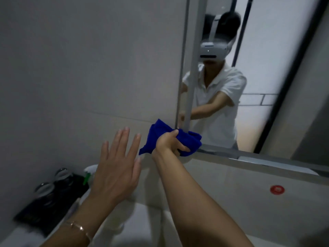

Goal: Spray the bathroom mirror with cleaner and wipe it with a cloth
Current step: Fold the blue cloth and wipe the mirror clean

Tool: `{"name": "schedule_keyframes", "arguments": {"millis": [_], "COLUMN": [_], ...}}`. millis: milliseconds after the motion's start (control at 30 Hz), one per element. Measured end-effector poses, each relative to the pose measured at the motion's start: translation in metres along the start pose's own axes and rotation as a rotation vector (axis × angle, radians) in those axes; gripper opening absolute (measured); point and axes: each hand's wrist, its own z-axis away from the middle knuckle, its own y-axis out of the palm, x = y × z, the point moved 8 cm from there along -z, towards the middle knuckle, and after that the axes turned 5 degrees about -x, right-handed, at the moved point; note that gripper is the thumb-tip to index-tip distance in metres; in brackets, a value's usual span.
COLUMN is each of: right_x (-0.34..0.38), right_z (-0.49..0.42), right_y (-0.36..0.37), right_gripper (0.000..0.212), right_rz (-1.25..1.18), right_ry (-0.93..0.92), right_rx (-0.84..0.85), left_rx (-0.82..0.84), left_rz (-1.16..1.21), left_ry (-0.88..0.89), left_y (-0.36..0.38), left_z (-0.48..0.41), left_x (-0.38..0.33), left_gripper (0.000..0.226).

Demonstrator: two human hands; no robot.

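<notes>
The bathroom mirror (258, 86) fills the upper right and reflects a person in a white shirt. My right hand (170, 142) grips a bunched blue cloth (160, 135) and holds it against the mirror's lower left corner. My left hand (116, 170) hovers flat in front of the wall, fingers straight and spread, holding nothing. A spray bottle (89, 172) with a white body and green trigger stands on the counter, mostly hidden behind my left hand.
A black tray (44, 209) with two upturned glasses sits at the lower left on the counter. A grey tiled wall (89, 68) lies left of the mirror. A ledge with a red round sticker (277, 189) runs below the mirror. The white basin (142, 229) is beneath my arms.
</notes>
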Motion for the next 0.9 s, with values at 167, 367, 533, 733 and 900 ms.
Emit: {"name": "schedule_keyframes", "arguments": {"millis": [167,367,533,733,900], "right_x": [0.02,0.21,0.339,0.34,0.225], "right_z": [0.06,0.174,0.228,0.146,0.072], "right_y": [0.03,0.029,-0.009,0.019,0.002], "right_gripper": [0.056,0.061,0.064,0.064,0.067], "right_rz": [-0.111,-0.017,0.177,1.295,1.589], "right_ry": [-0.07,-1.015,-1.771,-2.051,-2.304], "right_rx": [0.251,0.451,0.162,-0.098,-0.056], "left_rx": [-0.056,-0.196,-0.25,-0.297,-0.257], "left_rz": [0.046,0.173,0.252,0.295,0.278], "left_ry": [-0.018,-0.076,-0.025,0.043,0.014], "left_y": [-0.009,-0.044,-0.066,-0.08,-0.064], "left_z": [-0.019,-0.066,-0.101,-0.122,-0.109], "left_x": [0.024,0.008,-0.034,-0.095,-0.092], "left_gripper": [0.06,0.064,0.063,0.062,0.061]}}
